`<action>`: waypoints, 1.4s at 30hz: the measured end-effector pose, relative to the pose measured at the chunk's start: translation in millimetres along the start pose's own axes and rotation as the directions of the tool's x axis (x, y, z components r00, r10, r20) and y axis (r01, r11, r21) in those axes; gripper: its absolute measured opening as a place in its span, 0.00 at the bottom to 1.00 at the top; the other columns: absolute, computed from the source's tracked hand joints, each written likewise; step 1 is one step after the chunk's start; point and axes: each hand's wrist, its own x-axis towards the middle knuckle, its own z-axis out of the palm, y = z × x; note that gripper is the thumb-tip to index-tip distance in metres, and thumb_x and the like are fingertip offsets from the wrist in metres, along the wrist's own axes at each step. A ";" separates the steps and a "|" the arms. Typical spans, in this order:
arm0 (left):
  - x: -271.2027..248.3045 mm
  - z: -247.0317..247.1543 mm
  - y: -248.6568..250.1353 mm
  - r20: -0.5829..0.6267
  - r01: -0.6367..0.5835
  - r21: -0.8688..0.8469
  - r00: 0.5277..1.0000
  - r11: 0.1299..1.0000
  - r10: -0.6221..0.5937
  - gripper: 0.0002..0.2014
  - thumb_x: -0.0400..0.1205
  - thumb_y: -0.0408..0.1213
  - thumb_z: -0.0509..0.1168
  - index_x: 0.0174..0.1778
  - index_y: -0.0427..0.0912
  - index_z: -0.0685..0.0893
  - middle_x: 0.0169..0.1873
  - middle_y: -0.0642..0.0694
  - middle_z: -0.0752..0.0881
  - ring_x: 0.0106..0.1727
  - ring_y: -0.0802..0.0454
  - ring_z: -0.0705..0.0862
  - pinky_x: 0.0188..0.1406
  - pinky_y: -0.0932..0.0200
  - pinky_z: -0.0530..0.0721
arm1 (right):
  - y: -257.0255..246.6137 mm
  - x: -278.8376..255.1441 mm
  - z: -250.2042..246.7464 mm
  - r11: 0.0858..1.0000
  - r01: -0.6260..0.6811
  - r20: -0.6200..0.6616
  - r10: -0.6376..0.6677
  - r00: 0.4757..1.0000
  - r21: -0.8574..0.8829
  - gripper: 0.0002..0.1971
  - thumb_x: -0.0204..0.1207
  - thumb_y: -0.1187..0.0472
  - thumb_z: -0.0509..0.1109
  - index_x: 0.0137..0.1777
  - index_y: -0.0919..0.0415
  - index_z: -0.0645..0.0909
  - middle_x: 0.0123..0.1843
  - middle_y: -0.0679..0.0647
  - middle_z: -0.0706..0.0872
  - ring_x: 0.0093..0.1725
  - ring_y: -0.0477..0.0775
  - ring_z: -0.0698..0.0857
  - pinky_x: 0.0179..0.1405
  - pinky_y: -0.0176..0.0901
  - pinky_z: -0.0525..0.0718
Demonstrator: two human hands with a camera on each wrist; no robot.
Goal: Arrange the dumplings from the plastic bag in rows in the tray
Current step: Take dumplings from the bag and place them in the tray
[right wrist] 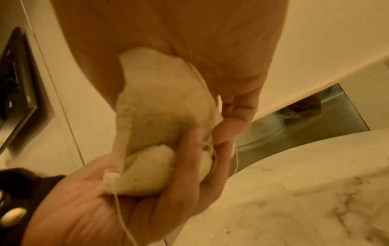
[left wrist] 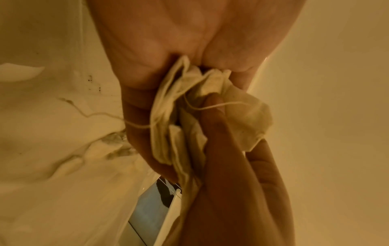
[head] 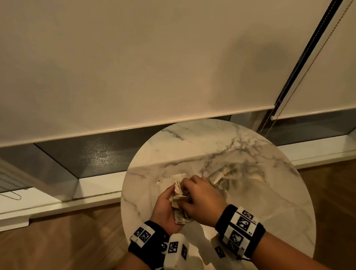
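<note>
Together, left hand (head: 166, 204), right hand (head: 198, 197), gripping pouches (head: 179, 198)

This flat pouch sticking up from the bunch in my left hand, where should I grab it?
Pinch the flat pouch by its free upper corner, coming from above with the right hand. It stands up out of the bundle cupped in the left hand, thin enough for a fingertip pinch. Probably avoid the strings; they look tangled.
</note>
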 end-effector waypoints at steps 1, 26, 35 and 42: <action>0.2 -1.6 2.0 0.006 0.007 -0.012 1.000 1.000 -0.007 0.23 0.85 0.50 0.57 0.50 0.34 0.90 0.49 0.33 0.89 0.49 0.37 0.89 0.50 0.47 0.87 | -1.1 -0.3 2.9 1.000 -0.004 -0.021 0.004 1.000 -0.023 0.17 0.74 0.40 0.67 0.57 0.48 0.74 0.55 0.48 0.76 0.57 0.52 0.72 0.52 0.46 0.78; 4.2 -14.8 21.6 -0.176 -0.283 -0.027 0.945 0.959 0.274 0.30 0.89 0.49 0.52 0.31 0.42 0.94 0.35 0.42 0.91 0.35 0.47 0.91 0.45 0.50 0.85 | 27.8 6.9 4.0 0.841 -0.118 0.027 0.122 0.992 0.528 0.11 0.72 0.57 0.78 0.49 0.42 0.82 0.37 0.48 0.81 0.33 0.52 0.82 0.39 0.60 0.87; -1.8 -31.0 34.4 -0.193 -0.338 -0.197 0.934 0.920 0.301 0.27 0.87 0.49 0.55 0.35 0.40 0.93 0.41 0.42 0.91 0.39 0.44 0.92 0.41 0.50 0.90 | 13.8 22.3 -17.2 0.703 -0.001 0.020 -0.019 1.000 0.711 0.17 0.74 0.71 0.74 0.56 0.48 0.82 0.41 0.63 0.84 0.39 0.63 0.86 0.44 0.63 0.89; -0.7 -51.5 47.2 -0.226 -0.360 -0.188 0.921 0.914 0.317 0.28 0.88 0.50 0.54 0.34 0.41 0.93 0.40 0.42 0.91 0.38 0.46 0.91 0.41 0.53 0.89 | 21.9 37.8 -22.2 0.657 -0.028 -0.046 0.094 0.995 0.754 0.21 0.72 0.75 0.75 0.58 0.51 0.83 0.41 0.51 0.85 0.41 0.53 0.86 0.45 0.49 0.89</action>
